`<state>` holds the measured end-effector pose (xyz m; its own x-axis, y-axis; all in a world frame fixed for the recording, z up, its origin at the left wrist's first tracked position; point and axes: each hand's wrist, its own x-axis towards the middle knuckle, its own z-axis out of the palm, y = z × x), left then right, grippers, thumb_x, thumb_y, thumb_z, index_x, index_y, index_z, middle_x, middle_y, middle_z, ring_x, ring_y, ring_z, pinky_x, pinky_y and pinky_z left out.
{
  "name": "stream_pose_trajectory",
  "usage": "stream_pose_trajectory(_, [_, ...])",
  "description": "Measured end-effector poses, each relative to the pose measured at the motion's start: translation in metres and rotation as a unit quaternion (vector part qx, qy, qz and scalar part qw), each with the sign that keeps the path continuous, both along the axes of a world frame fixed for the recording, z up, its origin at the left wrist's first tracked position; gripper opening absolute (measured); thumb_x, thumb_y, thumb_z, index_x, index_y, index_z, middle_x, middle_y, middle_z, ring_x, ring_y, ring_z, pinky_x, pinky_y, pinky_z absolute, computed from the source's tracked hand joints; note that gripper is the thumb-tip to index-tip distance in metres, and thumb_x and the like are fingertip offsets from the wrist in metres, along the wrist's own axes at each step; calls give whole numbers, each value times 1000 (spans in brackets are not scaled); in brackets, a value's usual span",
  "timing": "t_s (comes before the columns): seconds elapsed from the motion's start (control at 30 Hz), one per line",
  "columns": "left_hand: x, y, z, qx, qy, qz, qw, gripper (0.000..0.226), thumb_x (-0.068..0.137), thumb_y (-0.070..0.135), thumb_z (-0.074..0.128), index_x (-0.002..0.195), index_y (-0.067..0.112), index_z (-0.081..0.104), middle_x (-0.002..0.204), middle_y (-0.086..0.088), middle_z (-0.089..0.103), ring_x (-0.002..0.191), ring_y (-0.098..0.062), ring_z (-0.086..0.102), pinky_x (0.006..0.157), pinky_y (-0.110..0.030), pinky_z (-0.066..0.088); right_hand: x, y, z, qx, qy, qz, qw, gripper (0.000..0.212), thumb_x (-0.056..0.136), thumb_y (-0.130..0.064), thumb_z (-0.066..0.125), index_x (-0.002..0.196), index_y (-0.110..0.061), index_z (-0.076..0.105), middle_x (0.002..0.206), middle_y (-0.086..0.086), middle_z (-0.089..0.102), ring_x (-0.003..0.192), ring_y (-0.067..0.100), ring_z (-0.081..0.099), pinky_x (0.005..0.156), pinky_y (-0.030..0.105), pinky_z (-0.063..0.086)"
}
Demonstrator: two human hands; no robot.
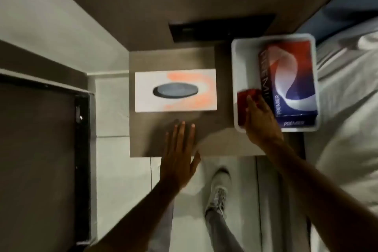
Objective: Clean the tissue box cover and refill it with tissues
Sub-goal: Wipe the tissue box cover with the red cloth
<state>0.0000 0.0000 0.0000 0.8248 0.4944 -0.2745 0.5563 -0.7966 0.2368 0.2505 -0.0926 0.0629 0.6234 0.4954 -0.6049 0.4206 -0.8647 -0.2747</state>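
The white tissue box cover (176,90) with an orange pattern and a dark oval slot lies flat on the small brown table (155,137). To its right a white tray (235,71) holds a red, white and blue tissue box (290,80) and a red cloth (244,106). My right hand (260,118) reaches into the tray and lies over the red cloth; its grip is blurred. My left hand (179,153) hovers flat over the table's near edge, fingers spread, holding nothing.
A dark flat panel (221,26) sits on the wall side behind the table. A bed with white linen (347,129) runs along the right. Tiled floor (120,170) and my shoe (218,190) show below the table. A dark cabinet (41,159) stands at the left.
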Motion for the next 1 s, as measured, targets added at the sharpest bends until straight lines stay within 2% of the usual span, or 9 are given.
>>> stream_pose_trajectory(0.1, [-1,11,-39,27,13,62,998,74,99,56,32,160,21,10,169,-8,5,157,-28,5,123,-57,14,-3,3,-33,17,-47,-55,997,62,105,-31,45,161,-28,18,170,9,12,146,44,33,105,66,43])
stream_pose_trajectory(0.27, [-12,7,-70,45,4,33,998,77,98,58,34,160,19,11,169,-12,3,156,-32,4,121,-63,12,-8,2,-45,2,-126,-34,991,72,94,-26,64,156,-28,28,159,13,36,135,45,44,94,65,51])
stream_pose_trajectory(0.37, [-7,12,-53,15,15,40,999,76,99,55,36,160,16,13,168,-14,4,156,-33,2,121,-62,12,-5,11,-37,1,-132,-51,990,68,91,-18,66,152,-24,36,150,14,48,128,47,51,92,65,51])
stream_pose_trajectory(0.47, [-9,18,-20,-35,-51,16,998,66,98,36,47,156,10,28,166,-16,19,155,-32,16,120,-57,23,-20,16,-18,80,-163,-130,975,59,100,-20,54,155,-21,33,145,17,54,124,46,57,95,61,52])
stream_pose_trajectory(0.57, [-13,46,13,-23,-147,9,989,55,98,26,49,150,12,43,158,-11,39,147,-28,35,114,-51,34,-41,27,4,150,-198,-203,947,62,104,-27,48,160,-23,22,155,15,45,135,41,49,104,56,48])
stream_pose_trajectory(0.63, [-6,77,29,6,-161,31,986,53,99,26,47,151,16,42,158,-8,40,148,-25,35,116,-49,33,-54,44,11,189,-196,-186,944,62,106,-33,44,161,-24,18,161,13,37,142,37,43,108,54,46])
stream_pose_trajectory(0.8, [29,168,29,73,-59,121,988,61,105,43,27,159,15,18,167,-11,19,154,-30,17,125,-50,17,-74,98,-6,151,-122,-75,978,64,106,-39,38,162,-32,7,169,7,15,148,34,33,100,59,51])
stream_pose_trajectory(0.9, [35,194,7,36,7,123,992,65,104,49,17,160,17,8,168,-12,10,155,-31,12,126,-52,15,-78,107,-23,130,-129,-46,982,63,106,-42,35,162,-31,7,170,8,7,155,33,18,111,57,43])
stream_pose_trajectory(1.0, [34,197,-8,-18,-11,138,990,65,104,51,19,160,22,2,169,-9,9,155,-29,14,126,-50,16,-75,105,-35,156,-140,-43,977,62,107,-43,34,163,-28,10,171,9,4,157,31,11,121,51,29])
